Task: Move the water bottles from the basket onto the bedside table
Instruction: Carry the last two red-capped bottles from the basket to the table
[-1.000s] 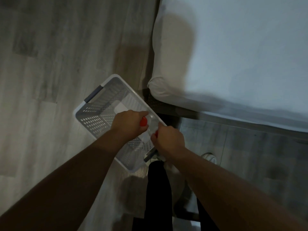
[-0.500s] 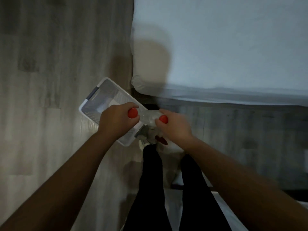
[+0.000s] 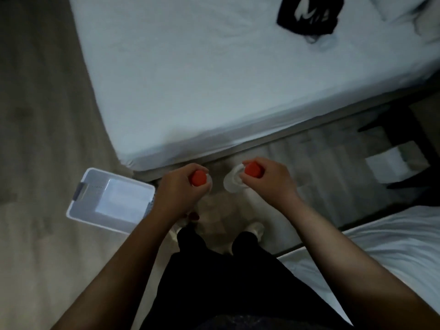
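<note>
My left hand [image 3: 177, 190] grips a clear water bottle with a red cap [image 3: 198, 178] by its neck; most of that bottle is hidden under the hand. My right hand [image 3: 270, 178] grips a second clear bottle [image 3: 233, 183], also red-capped, by its top. Both bottles hang above the floor in front of my legs. The white perforated basket [image 3: 78, 211] stands on the floor to the left of my left hand, and no bottles show inside it. A dark bedside table [image 3: 404, 139] is at the right edge, between the two beds.
A bed with a white sheet [image 3: 214, 79] fills the top, with a black item [image 3: 309, 14] lying on it. A second white bed [image 3: 392, 246] is at lower right. A white box [image 3: 385, 166] sits under the dark table. Wooden floor lies on the left.
Both hands have lifted the bottles out of the basket and moved apart. The view has swung to the right, so the basket now lies to the left and the dark table has come into sight.
</note>
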